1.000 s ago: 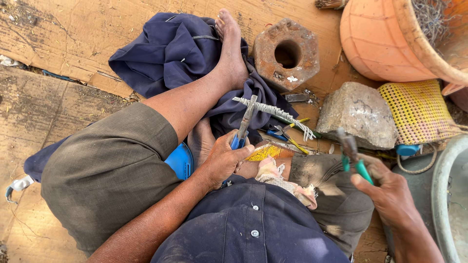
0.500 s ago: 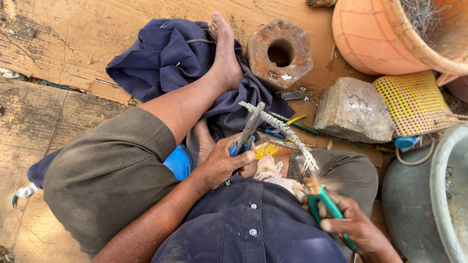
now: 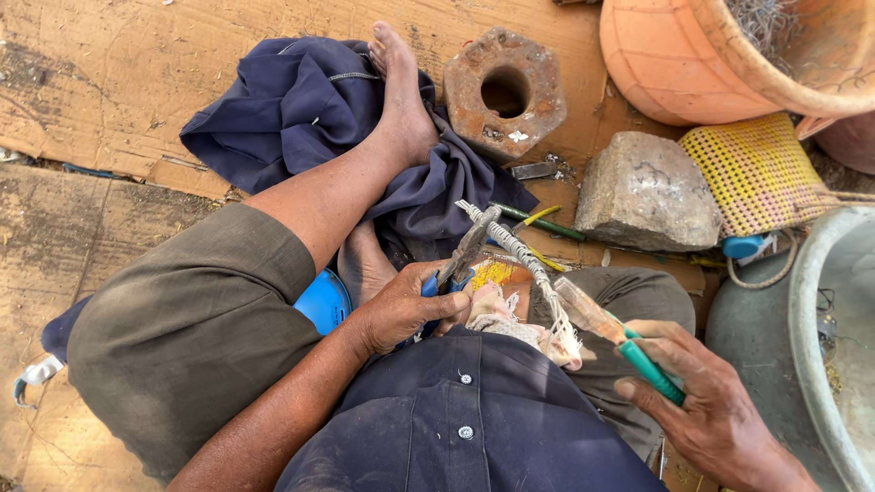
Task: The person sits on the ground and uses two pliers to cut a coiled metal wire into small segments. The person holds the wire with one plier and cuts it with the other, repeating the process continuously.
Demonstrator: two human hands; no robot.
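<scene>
I sit on the ground with one leg stretched out. My left hand (image 3: 401, 308) is closed around blue-handled pliers (image 3: 460, 260) whose jaws clamp one end of a twisted bundle of wire (image 3: 519, 260). The bundle runs down to frayed strands over my lap. My right hand (image 3: 706, 405) grips green-handled pliers (image 3: 615, 337), their jaws close beside the bundle's lower end. A yellow and white scrap of cloth (image 3: 497, 292) lies on my lap under the wire.
A dark blue cloth (image 3: 292, 109) lies under my foot. A rusty hexagonal nut (image 3: 504, 91) and a grey stone block (image 3: 645, 193) sit ahead. An orange clay pot (image 3: 693, 55), a yellow woven pad (image 3: 752, 173) and a metal basin (image 3: 820, 337) stand at the right.
My right hand has brought the green-handled pliers up from low at the right to the lower end of the wire bundle. The left hand keeps its hold on the blue pliers.
</scene>
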